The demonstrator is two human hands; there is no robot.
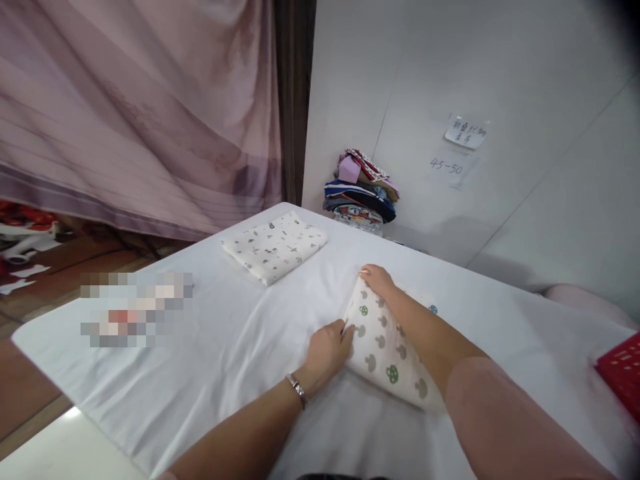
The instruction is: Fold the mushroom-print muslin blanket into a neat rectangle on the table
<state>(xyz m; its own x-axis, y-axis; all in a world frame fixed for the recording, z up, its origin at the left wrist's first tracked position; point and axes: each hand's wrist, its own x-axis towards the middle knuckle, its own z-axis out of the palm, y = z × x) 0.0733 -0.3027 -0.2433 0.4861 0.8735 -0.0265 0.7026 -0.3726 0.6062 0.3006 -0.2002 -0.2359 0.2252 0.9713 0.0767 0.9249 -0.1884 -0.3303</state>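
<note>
Left hand (pixel 326 348) and right hand (pixel 381 281) pinch the mushroom-print cloth (pixel 375 353), fingers closed; squaring it, seemingly; next wants even edges.

White cloth (pixel 383 357) with grey and green mushroom print

On the right, a pale grey wall (pixel 530 87) is seen, crossed by thin seams (pixel 550 173). An upper paper (pixel 467 133) and a lower paper (pixel 450 170) are fixed on it; on the lower, "45-50" is written by hand. The left side is covered by a pink curtain (pixel 150 100), which is bordered below with mauve. Brown floor (pixel 25 387) is shown at lower left. The table (pixel 200 400) is covered in white and softly lit.
</note>
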